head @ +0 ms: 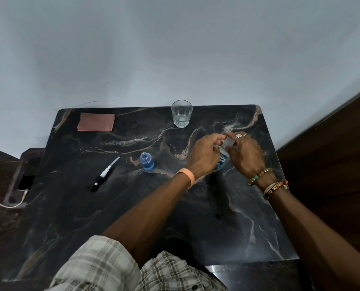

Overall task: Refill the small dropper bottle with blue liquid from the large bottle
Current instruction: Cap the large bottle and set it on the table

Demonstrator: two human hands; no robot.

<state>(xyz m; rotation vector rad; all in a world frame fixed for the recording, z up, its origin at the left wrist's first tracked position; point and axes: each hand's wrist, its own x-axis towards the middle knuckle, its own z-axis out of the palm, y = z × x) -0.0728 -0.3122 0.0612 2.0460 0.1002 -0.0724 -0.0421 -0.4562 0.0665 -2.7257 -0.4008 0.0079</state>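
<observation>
The large bottle (223, 158), with a blue-and-white label, stands right of centre on the dark marble table (112, 206). Both hands mostly hide it. My left hand (204, 156) wraps around its body. Fingers of my right hand (245, 154) pinch its white cap (229, 141) from above. The small dropper bottle (146, 162) stands uncapped to the left of my hands, holding a little blue liquid. Its dropper (105, 175), with a black top and white pipette, lies flat on the table further left.
A glass (181, 113) of clear water stands at the table's far edge. A folded pink cloth (96, 122) lies at the far left corner. A phone (26, 182) on a white cable rests on a low stand left of the table. A dark wooden panel rises to the right.
</observation>
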